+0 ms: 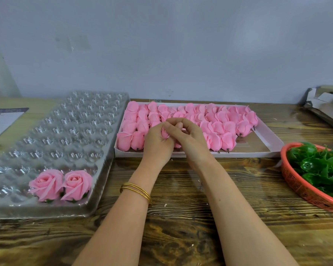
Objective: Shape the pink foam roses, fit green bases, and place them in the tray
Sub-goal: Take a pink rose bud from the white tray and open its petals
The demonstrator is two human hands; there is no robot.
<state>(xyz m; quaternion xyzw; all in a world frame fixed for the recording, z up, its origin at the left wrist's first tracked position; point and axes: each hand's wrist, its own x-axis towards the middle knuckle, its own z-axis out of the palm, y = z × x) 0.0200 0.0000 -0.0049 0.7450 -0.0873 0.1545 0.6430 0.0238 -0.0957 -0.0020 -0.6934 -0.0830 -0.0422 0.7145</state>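
My left hand (155, 140) and my right hand (187, 135) meet above the front of a shallow pink box (265, 140). Together they hold one pink foam rose (165, 133), the fingers of both curled round it; most of the rose is hidden. The box is packed with rows of unshaped pink foam roses (215, 120) lying on their sides. A clear plastic tray (52, 150) with several round cups lies at the left, and two shaped roses with green bases (61, 184) sit in its near row. Green bases (321, 166) fill a red basket (296, 184) at the right edge.
Everything rests on a dark wooden table (181, 208), backed by a grey wall. A sheet of paper (2, 121) lies at the far left. Folded grey cardboard (327, 106) sits at the back right. Gold bangles (136, 191) ring my left wrist.
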